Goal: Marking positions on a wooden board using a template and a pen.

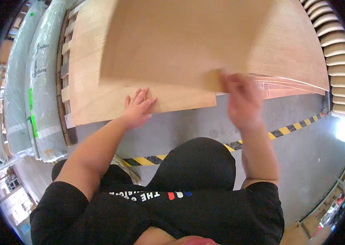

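A large brown sheet (pixel 172 41), cardboard or thin board, lies over a stack of pale plywood sheets (pixel 87 81). My left hand (pixel 138 110) rests flat near the front edge of the plywood, fingers spread, just below the brown sheet's near edge. My right hand (pixel 242 92) is blurred by motion at that sheet's near right corner, with its fingers closed on it. A tan patch by those fingers is too smeared to make out. To the right of this hand, the edges of several thin sheets (pixel 286 83) show, slightly fanned apart.
Long plastic-wrapped rolls (pixel 44 81) stand along the left, beside a wooden pallet (pixel 65 69). A row of cream rounded pieces (pixel 343 71) lines the far right. Black-and-yellow tape (pixel 284 130) crosses the grey floor (pixel 303 159) in front of the stack.
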`<state>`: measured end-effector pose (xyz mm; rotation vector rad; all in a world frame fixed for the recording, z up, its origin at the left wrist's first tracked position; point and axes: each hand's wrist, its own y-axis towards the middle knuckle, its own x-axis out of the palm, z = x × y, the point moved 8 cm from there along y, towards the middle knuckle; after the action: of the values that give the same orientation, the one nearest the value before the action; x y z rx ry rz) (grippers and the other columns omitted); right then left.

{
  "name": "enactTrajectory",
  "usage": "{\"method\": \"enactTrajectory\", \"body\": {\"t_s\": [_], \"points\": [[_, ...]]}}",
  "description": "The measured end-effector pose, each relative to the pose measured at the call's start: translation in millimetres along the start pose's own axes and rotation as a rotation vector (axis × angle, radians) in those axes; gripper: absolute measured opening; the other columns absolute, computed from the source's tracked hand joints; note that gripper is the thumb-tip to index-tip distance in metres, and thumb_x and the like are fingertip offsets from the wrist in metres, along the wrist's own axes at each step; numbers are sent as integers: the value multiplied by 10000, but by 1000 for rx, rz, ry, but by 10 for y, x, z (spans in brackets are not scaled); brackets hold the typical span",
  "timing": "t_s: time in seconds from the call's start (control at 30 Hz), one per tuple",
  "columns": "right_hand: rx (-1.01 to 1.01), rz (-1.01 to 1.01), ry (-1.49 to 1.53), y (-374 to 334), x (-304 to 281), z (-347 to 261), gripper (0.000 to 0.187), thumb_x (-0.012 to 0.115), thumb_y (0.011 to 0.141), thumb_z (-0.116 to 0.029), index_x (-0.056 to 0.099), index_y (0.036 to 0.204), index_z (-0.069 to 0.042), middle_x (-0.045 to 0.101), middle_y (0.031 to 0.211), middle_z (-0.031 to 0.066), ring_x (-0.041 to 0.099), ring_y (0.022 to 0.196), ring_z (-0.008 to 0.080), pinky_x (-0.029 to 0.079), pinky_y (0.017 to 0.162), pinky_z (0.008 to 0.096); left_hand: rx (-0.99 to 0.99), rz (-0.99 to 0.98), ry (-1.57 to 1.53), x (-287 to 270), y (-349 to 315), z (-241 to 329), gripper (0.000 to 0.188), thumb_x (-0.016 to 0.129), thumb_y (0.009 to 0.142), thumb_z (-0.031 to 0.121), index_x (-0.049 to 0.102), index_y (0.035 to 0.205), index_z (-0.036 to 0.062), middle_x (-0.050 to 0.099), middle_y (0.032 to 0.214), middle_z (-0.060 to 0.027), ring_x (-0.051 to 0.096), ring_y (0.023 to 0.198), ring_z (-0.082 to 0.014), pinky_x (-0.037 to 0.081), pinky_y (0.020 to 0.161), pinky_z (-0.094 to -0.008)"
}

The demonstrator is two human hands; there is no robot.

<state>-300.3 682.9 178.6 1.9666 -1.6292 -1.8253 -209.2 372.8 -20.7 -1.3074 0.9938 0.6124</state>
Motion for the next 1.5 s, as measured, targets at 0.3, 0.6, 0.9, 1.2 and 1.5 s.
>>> {"method": "enactTrajectory", "body": {"t_s": [0.3, 0.6, 0.9, 1.2, 1.5], "points": [[-129, -626, 72, -881, 1445, -196, 352, 585, 899, -136, 675, 1237, -98, 652, 1071, 61, 659, 994, 252, 554, 811, 394, -499, -8, -2288, 376, -355, -1019, 576, 468, 1091, 382, 336, 1563, 81, 648, 1311, -121, 685, 1090, -267, 596, 885, -464], [255, -430, 55, -1128, 1199, 145, 540, 785, 847, -331, 643, 1274, -32, 611, 1317, 141, 637, 1117, 336, 522, 973, 449, -612, 286, -1649, 263, -52, -899, 620, 667, 949, 6, 407, 1512, -3, 700, 1119, -93, 685, 913, -163, 560, 751, -299], [1060, -400, 216, -1750, 1403, 776, 534, 768, 884, -365, 619, 1272, -29, 604, 1298, 184, 598, 1180, 361, 505, 982, 466, -505, 327, -1341, 78, 195, -1078, 600, 645, 988, 84, 410, 1530, -25, 659, 1299, -125, 659, 1084, -184, 534, 910, -304], [924, -267, 57, -1571, 1355, 555, 461, 804, 841, -283, 644, 1217, -71, 612, 1219, 167, 599, 1110, 365, 501, 947, 480, -806, 283, -587, 715, -1027, -2542, 672, 711, 911, 310, 516, 1451, -40, 624, 1379, -246, 606, 1279, -354, 467, 1095, -397], [925, -328, -1, -1491, 1318, 636, 421, 820, 824, -287, 646, 1106, -28, 634, 1102, 164, 612, 1057, 368, 507, 910, 467, -1110, 28, -710, 1796, -1979, -3488, 642, 724, 886, 371, 589, 1331, -73, 588, 1393, -306, 584, 1296, -403, 473, 1078, -463]]}}
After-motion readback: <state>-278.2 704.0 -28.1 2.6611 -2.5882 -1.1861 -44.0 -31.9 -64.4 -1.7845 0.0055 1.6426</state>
